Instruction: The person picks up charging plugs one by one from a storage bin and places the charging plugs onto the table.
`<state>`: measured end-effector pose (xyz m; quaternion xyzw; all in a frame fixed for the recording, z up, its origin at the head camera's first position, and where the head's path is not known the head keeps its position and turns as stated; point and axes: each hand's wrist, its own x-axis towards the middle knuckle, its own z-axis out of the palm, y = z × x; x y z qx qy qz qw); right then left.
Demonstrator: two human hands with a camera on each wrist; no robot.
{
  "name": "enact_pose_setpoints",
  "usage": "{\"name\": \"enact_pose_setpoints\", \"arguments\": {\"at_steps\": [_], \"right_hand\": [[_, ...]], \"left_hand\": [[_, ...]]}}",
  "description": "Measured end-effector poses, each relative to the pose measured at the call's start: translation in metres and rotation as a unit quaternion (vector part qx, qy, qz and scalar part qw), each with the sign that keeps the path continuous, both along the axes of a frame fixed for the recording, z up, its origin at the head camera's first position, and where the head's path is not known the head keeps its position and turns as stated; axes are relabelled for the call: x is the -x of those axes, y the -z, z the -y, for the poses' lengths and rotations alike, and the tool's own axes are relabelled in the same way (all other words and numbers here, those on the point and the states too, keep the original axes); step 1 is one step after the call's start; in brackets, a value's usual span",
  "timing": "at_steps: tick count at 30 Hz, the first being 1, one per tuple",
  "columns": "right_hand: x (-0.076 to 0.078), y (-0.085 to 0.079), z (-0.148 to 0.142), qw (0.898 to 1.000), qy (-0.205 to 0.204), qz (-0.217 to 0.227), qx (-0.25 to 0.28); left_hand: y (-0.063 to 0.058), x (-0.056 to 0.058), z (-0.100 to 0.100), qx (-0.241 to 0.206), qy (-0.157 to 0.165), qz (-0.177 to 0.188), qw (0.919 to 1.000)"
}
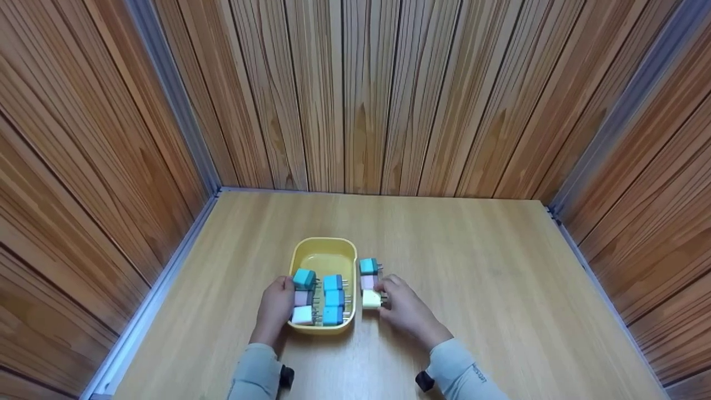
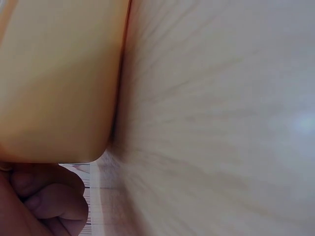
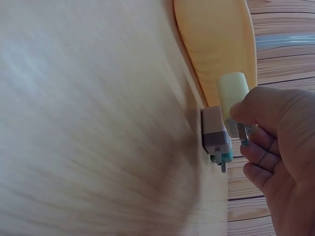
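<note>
The right hand (image 1: 410, 311) is nearly closed, its thumb and fingers pinching one pale yellow plug (image 1: 371, 299) just beside the right wall of a yellow tray (image 1: 325, 239); metal prongs project from the plug's end toward the palm side. Whether this plug touches its neighbour cannot be determined. The left hand (image 1: 273, 308) is closed on the left rim of the tray, its thumb at the edge and its other fingers bent at the outer side. Plugs counted: nine. Three are outside the tray, in a column along its right side: one teal plug (image 1: 367, 266) at the far end, one lilac plug (image 1: 367, 283) in the middle, and the held pale yellow one nearest the person. Six lie inside, in two columns of three, in the near part of the tray. Left column, far to near: one teal, one lilac, one white plug (image 1: 302, 315). Right column: three blue plugs (image 1: 334, 298). The visible prongs point right. Tray count: one, resting on the wood-toned table (image 1: 472, 255). Sleeves (image 1: 469, 369): two, light grey-green, each with one black device (image 1: 425, 381) near the wrist. Wood-grain panels (image 1: 366, 100) border three sides.
</note>
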<state>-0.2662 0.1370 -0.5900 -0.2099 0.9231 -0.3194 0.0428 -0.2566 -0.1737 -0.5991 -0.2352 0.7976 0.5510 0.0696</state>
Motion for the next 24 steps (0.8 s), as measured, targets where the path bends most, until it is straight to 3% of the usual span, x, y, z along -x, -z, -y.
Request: {"name": "enact_pose_setpoints", "arguments": {"at_steps": [8,15,24], "right_hand": [[0.000,0.006,0.001,1.000,0.002,0.021,-0.002],[0.000,0.011,0.003,1.000,-0.001,0.000,-0.014],[0.001,0.014,0.003,1.000,0.004,0.015,-0.011]], "left_hand": [[-0.001,-0.002,-0.001,-0.028,-0.008,0.010,0.9995],[0.002,-0.003,0.000,0.039,0.002,-0.030,0.9988],[0.002,-0.003,0.000,0.021,-0.002,-0.023,0.9995]]}}
